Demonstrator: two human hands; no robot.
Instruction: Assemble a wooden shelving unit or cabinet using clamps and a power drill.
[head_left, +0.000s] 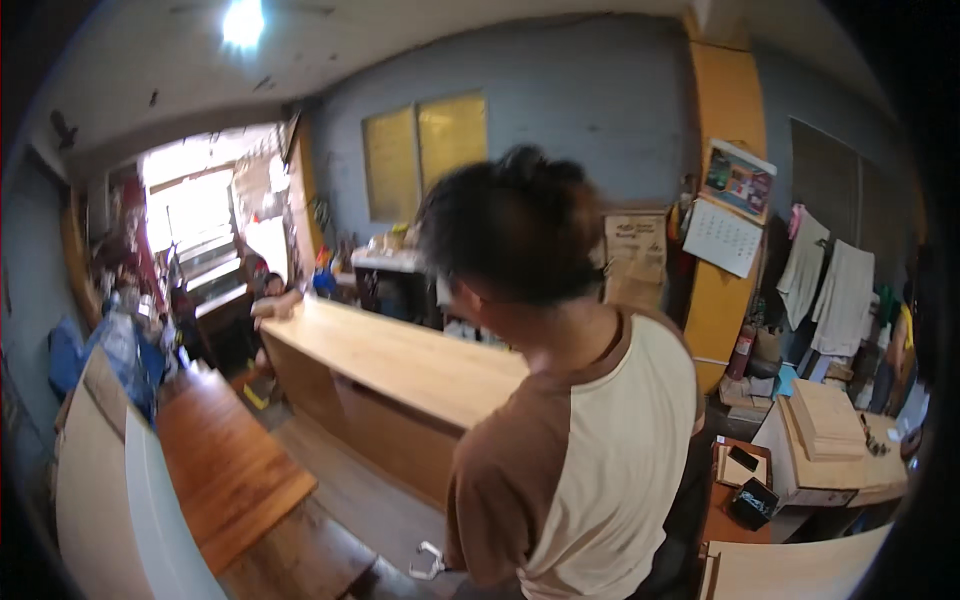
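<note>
We are looking past a near co-worker [610,460] in a brown-and-cream shirt, whose back is facing us. Our hands are lying outside the view, so we cannot tell whether they are opening, closing or holding anything. The cabinet [400,355] is standing on the floor [335,465] just beyond this person, its long pale top running from the far-left corner toward an end that the person's body is hiding. A second person's hand [278,305] is resting over that far-left corner, touching the wood; its finger positions are showing too small to tell. Near the near co-worker's sleeve, a white hook-shaped thing [428,562] is showing, its kind unclear to us.

To the left of the cabinet, a red-brown board [225,450] is lying with its right corner pointing toward the cabinet's front, and a pale panel [90,480] is leaning at our far left, below blue plastic [75,350]. To the right, a stack of boards [825,420] is lying toward the left edge of a pale worktop [885,472]. Beside that edge, a red-brown stand [717,525] is carrying a phone [743,458] nearer its far edge and a black box [752,503] nearer its near edge. A calendar [728,210] is hanging on the yellow post [728,105].
</note>
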